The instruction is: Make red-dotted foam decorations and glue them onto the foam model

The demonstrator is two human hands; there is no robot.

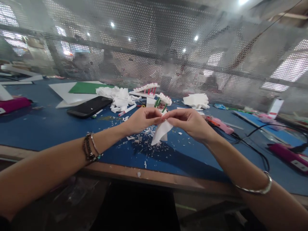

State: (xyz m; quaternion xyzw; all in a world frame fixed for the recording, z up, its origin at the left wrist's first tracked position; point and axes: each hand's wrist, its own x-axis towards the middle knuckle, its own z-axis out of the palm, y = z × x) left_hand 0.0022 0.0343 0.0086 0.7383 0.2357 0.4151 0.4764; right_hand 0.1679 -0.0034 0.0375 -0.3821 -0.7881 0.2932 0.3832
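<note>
A: Holding what in L hand (141, 121)?

B: Upper end of thin white paper (160, 132), pinched btwn thumb & fingertips. Hardly any gap left there.

A: And in R hand (191, 123)?

B: Same paper, same tight pinch, thumb vs. index, right up against the other pinch. Can't tell exact fold there, too small.

A: Rest of it where?

B: Hanging down in a pointed flap, above blue tabletop (57, 133), approx. centre, nr front edge. Beneath & around: tiny paper scraps (141, 139), scattered thickly.

A: Just beyond?

B: Green-stick piece (165, 98), bumpy pale top; then, a bit farther & left, red-legged stand (149, 86).

A: Off to L?

B: Crumpled white paper (117, 97), black phone (90, 106) lying flat, green sheet (81, 87) on top of a white one (57, 91).

A: R side?

B: White stack (196, 101) toward back, pink-handled tool (222, 125) nr R forearm, magenta bar (288, 158) farther out.

A: On wrists?

B: Dark bracelets (89, 147) on L, silver bangle (263, 190) on R.

A: Background?

B: Perforated screen (134, 35), w/ blurry people (168, 75) past it.
</note>
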